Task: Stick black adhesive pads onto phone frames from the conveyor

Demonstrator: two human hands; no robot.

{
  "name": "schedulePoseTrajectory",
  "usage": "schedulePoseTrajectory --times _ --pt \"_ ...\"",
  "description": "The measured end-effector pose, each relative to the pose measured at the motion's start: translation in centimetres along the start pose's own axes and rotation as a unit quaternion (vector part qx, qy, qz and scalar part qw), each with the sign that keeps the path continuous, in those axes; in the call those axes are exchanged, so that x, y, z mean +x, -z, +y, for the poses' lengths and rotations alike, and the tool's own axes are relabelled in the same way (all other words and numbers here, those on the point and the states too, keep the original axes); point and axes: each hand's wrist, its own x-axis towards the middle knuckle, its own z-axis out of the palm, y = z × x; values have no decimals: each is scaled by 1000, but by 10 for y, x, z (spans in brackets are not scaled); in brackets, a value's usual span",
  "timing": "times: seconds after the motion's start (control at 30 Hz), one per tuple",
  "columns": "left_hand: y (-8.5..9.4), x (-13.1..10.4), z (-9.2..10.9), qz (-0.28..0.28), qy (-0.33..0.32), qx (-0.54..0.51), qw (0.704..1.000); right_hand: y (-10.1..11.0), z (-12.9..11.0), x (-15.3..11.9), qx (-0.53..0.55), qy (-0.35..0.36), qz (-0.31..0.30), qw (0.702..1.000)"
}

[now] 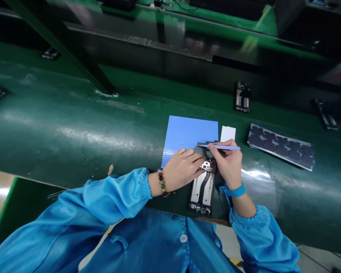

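Phone (197,189), interior exposed and work apparently unfinished, at near edge of surface (74,151); right hand (232,165), grip closed on blue tweezers (229,147); left hand (179,170), grip indeterminable.

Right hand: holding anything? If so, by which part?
A slim lilac pointed tool, pinched between thumb and fingers of the right hand, nearer its pointed end.

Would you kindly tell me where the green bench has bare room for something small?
The bench looks bare left of the blue sheet, on the near side of the slanted post. It is crowded around the left hand, right hand and opened device, with a white card and patterned sheet further right.
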Motion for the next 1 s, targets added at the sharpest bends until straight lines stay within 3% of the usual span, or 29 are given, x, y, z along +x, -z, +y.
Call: schedulePoseTrajectory --times 0.1,0.23,0.47,1.0 --pt "0 1 -4 4 -4 -11 1000 3 -5 -1 40 -8 3 999" --pt "1 1 -13 10 -3 -48 999 22 -8 -21 111 -10 63 992" --pt "2 1 -23 9 -13 -109 994 37 4 -68 82 -25 56 995" --pt "-5 1 -25 35 -56 -131 989 31 10 -72 61 -3 42 997"
